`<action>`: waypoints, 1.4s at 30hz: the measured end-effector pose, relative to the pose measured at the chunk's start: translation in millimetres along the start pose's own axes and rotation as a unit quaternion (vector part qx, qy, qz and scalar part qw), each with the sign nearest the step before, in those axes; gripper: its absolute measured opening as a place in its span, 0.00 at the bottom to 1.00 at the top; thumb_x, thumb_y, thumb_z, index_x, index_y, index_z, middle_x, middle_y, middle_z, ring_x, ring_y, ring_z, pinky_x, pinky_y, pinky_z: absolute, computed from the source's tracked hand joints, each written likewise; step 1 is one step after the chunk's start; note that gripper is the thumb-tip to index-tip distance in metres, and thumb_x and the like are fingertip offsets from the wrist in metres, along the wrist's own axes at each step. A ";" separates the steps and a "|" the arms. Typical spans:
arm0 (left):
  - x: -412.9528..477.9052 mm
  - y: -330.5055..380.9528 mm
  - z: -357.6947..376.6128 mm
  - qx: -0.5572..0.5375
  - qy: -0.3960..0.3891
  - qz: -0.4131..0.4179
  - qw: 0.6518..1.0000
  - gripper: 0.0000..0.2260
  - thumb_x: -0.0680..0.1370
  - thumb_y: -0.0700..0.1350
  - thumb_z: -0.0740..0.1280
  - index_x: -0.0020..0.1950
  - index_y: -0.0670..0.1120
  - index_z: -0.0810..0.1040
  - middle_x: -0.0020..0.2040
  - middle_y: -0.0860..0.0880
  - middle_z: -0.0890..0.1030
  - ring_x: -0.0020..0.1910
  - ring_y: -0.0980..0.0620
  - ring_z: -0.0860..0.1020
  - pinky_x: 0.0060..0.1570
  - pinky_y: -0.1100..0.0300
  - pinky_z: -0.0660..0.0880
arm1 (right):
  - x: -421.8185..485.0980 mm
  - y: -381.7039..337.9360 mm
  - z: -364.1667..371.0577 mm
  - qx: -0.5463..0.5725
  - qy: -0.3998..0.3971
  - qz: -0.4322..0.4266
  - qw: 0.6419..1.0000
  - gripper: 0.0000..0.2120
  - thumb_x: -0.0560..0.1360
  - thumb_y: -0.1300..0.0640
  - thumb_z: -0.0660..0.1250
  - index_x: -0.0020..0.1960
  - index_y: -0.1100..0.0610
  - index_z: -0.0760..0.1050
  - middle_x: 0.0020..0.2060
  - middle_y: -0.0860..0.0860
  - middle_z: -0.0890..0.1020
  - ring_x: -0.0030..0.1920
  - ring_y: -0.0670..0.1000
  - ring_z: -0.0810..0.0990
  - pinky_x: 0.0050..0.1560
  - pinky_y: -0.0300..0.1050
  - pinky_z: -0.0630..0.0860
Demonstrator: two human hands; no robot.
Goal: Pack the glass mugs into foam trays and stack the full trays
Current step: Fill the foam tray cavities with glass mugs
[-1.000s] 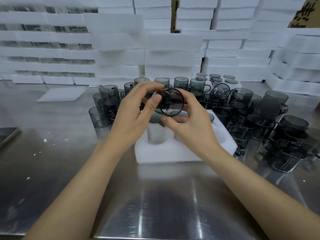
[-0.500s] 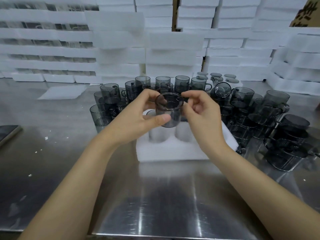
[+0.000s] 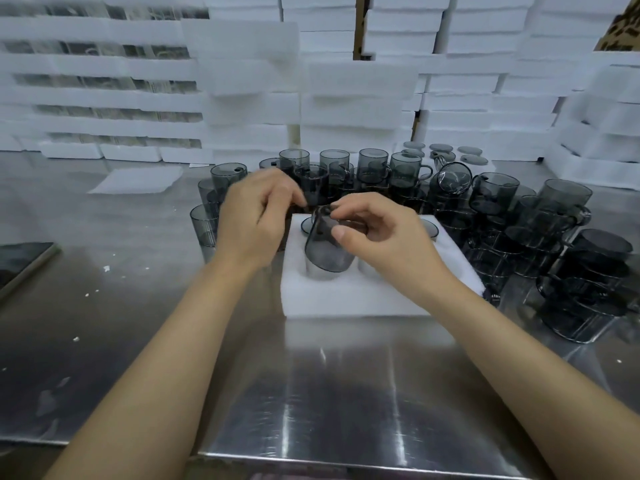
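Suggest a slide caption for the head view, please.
Both hands, left hand and right hand, lower a smoky glass mug into a foam tray.

A single wide-angle view from a camera worn on the person's head, looking forward and down across a steel surface. Both forearms reach in from the bottom corners, so the view sits close above the surface's near edge. The far edge, lined with stacked foam trays, fills the top. Straight lines bow toward the frame's sides.
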State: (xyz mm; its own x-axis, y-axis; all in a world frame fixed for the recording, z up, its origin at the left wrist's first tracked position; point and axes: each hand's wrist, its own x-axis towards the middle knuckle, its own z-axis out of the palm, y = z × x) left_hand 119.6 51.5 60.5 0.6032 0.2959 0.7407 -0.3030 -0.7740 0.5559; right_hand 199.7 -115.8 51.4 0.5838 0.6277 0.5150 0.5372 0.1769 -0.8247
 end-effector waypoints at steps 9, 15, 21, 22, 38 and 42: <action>0.2 -43.9 2.9 0.129 0.213 -0.168 0.954 0.12 0.73 0.39 0.56 0.48 0.46 0.79 0.52 0.50 0.75 0.57 0.49 0.70 0.57 0.62 0.65 | -5.8 -1.9 -1.7 -0.083 -0.099 -0.026 0.991 0.09 0.73 0.53 0.69 0.40 0.58 0.75 0.60 0.45 0.78 0.61 0.49 0.77 0.56 0.63 0.71; -7.0 -52.6 14.6 0.254 0.077 -0.128 0.956 0.10 0.74 0.38 0.62 0.51 0.44 0.81 0.55 0.48 0.78 0.60 0.46 0.69 0.54 0.59 0.60 | -6.3 -3.3 -3.3 -0.116 -0.118 -0.039 0.985 0.07 0.76 0.57 0.67 0.41 0.58 0.72 0.63 0.47 0.75 0.66 0.45 0.72 0.59 0.53 0.71; -11.7 -55.5 24.3 0.329 -0.025 -0.165 0.930 0.17 0.81 0.53 0.59 0.47 0.44 0.83 0.62 0.46 0.70 0.65 0.44 0.62 0.60 0.51 0.57 | -7.5 -8.2 0.2 -0.178 -0.139 -0.056 0.973 0.10 0.77 0.57 0.67 0.41 0.61 0.72 0.62 0.50 0.74 0.64 0.41 0.71 0.57 0.36 0.67; -11.8 -55.5 24.1 0.330 -0.036 -0.169 0.928 0.19 0.81 0.55 0.58 0.46 0.45 0.83 0.63 0.46 0.69 0.65 0.45 0.61 0.60 0.51 0.56 | -7.9 -8.5 0.1 -0.184 -0.143 -0.056 0.971 0.10 0.76 0.57 0.67 0.40 0.61 0.72 0.62 0.50 0.74 0.64 0.43 0.72 0.59 0.39 0.68; -7.0 -39.4 17.8 0.230 -0.043 -0.265 0.935 0.06 0.76 0.38 0.63 0.44 0.46 0.79 0.61 0.45 0.75 0.64 0.42 0.65 0.62 0.53 0.63 | 2.0 -9.9 2.4 -0.299 -0.232 0.035 0.925 0.17 0.72 0.51 0.71 0.28 0.54 0.70 0.53 0.44 0.78 0.63 0.43 0.71 0.66 0.54 0.65; 1.4 -34.3 12.7 0.155 0.032 -0.287 0.945 0.06 0.77 0.37 0.61 0.44 0.44 0.77 0.57 0.40 0.77 0.56 0.42 0.75 0.58 0.51 0.72 | 1.2 -4.9 -5.5 -0.199 -0.226 0.071 0.951 0.07 0.73 0.52 0.71 0.37 0.51 0.81 0.57 0.43 0.79 0.63 0.36 0.70 0.65 0.41 0.65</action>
State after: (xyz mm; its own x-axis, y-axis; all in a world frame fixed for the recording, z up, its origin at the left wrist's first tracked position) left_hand 140.2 71.4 37.7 0.5543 0.7418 0.3775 0.2965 -0.5997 0.7433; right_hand 201.0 -120.1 57.3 0.3953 0.9012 0.1777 0.7127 -0.1789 -0.6782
